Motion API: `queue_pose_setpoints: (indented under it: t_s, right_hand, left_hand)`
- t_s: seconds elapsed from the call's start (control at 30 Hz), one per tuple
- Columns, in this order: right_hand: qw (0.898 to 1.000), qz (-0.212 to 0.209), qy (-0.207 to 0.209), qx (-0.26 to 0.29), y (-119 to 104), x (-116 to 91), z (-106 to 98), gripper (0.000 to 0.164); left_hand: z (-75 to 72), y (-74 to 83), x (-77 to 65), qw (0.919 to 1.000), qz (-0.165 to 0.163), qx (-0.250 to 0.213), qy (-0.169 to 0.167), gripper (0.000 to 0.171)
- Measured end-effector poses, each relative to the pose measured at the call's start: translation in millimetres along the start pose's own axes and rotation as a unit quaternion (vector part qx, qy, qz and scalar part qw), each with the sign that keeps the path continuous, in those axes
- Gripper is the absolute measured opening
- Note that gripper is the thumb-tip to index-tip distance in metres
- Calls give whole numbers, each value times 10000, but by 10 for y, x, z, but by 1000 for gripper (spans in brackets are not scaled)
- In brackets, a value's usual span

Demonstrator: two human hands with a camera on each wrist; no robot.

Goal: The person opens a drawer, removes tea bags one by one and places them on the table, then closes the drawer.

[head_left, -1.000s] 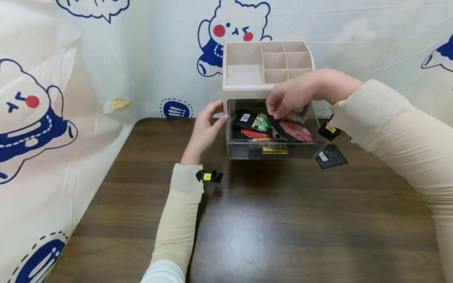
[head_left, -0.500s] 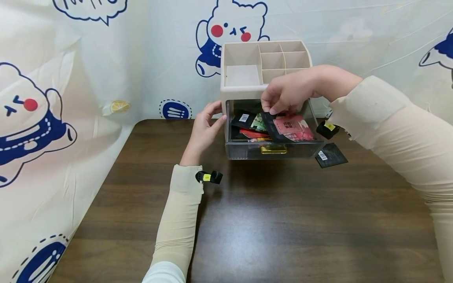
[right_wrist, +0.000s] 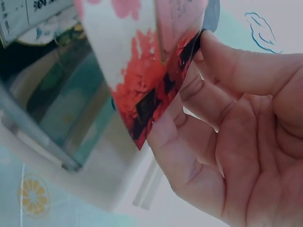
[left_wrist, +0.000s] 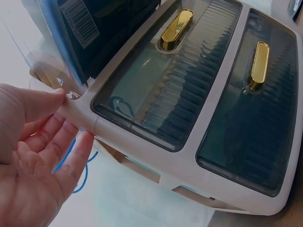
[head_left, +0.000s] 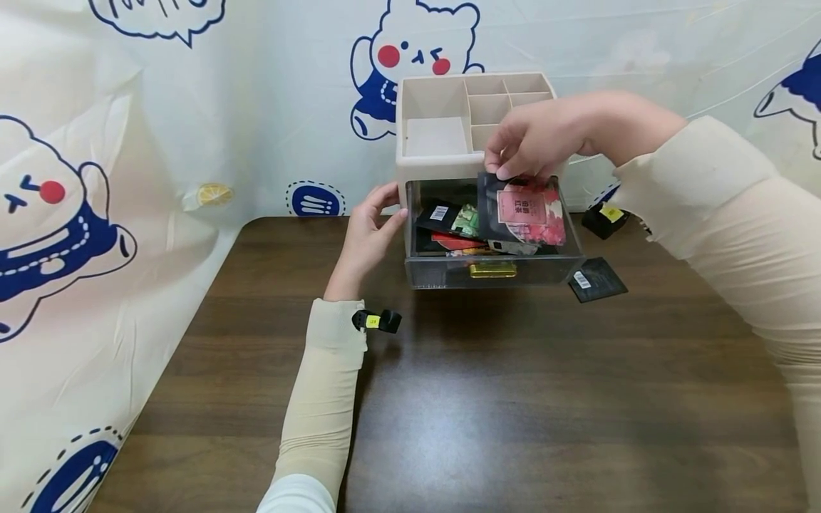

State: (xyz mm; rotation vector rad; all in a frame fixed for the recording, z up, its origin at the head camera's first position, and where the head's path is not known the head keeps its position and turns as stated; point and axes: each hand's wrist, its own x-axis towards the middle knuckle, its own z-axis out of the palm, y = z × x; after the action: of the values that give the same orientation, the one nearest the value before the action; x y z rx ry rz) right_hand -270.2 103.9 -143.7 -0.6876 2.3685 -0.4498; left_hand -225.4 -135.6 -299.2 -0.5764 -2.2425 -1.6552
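My right hand [head_left: 535,139] pinches the top edge of a black sachet [head_left: 522,210] with a pink label and red flower print. It holds the sachet tilted over the pulled-out clear drawer [head_left: 442,273] of a cream desk organizer [head_left: 432,167]. In the right wrist view the sachet's printed corner [right_wrist: 151,90] stands close to the thumb and fingers. Under it in the drawer lie several more sachets, one black and green [head_left: 466,221]. My left hand [head_left: 368,231] grips the organizer's left front edge, thumb in front and fingers along the side, as the left wrist view shows.
Another black sachet [head_left: 598,280] with a barcode lies on the brown wooden table [head_left: 513,399], right of the drawer. Two shut drawers with gold handles [left_wrist: 259,64] show in the left wrist view. A patterned curtain [head_left: 288,107] hangs behind the organizer.
My right hand has lifted the pink-labelled sachet up and back from the pile, turning its printed face into view. The left hand keeps its place on the organizer.
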Motion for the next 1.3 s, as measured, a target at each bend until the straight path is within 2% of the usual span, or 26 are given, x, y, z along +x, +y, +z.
queue_pose_setpoints:
  t_s: [0.2, 0.47, 0.87, 1.1, 1.3]
  right_hand:
    - [9995, 114, 301, 56, 155, -120, -149, 18]
    - [9985, 267, 478, 26, 562, -242, -309, 19]
    - [9924, 708, 330, 946, 1258, -344, -398, 17]
    - [9753, 1175, 199, 1861, 1725, -355, -323, 12]
    - [9571, 1457, 146, 2499, 2152, -283, -67, 13]
  left_hand:
    - [-22, 4, 18, 10000, -34, 17, 35, 38]
    - [-32, -7, 26, 10000, 66, 45, 54, 38]
    - [-21, -3, 5, 10000, -20, 15, 49, 38]
    - [-5, -15, 9, 10000, 36, 2, 44, 37]
    - [11, -6, 7, 10000, -46, -19, 17, 37]
